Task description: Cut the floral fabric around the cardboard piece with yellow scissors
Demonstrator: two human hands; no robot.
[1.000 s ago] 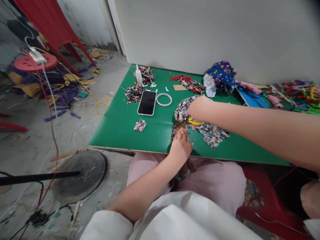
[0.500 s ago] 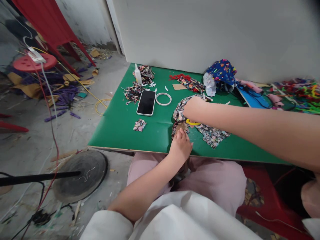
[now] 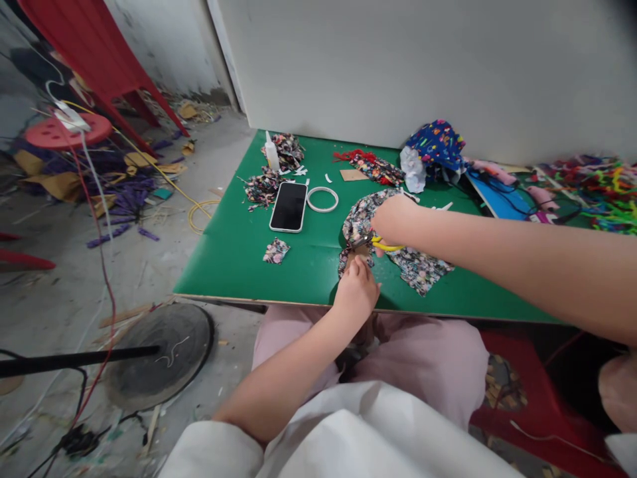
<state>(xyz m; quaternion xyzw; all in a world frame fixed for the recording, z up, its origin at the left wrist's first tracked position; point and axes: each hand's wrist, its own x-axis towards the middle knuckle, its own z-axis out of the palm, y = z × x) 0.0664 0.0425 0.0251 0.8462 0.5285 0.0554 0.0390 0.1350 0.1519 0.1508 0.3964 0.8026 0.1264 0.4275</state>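
My right hand (image 3: 395,222) is closed round the yellow handles of a pair of scissors (image 3: 389,245). The scissor blades point left, across dark floral fabric (image 3: 359,219) on the green table. My left hand (image 3: 357,287) is closed on the near end of this fabric, pressing a small brown piece of card (image 3: 359,253) against it. The fingertips of my left hand are just below the blades. Another floral fabric piece (image 3: 422,271) lies flat under my right forearm. A small floral scrap (image 3: 276,251) rests apart to the left.
A phone (image 3: 288,207), a white tape ring (image 3: 322,199) and a glue bottle (image 3: 271,154) lie or stand on the table (image 3: 233,265). Behind are floral bundles, a blue patterned cloth (image 3: 438,147) and pink glue guns (image 3: 492,172). A round black stand base (image 3: 159,378) is on the floor.
The scissor blades now show more clearly over the fabric, and my right hand has shifted slightly right. My left hand stays on the fabric and card. The whole view has moved a little.
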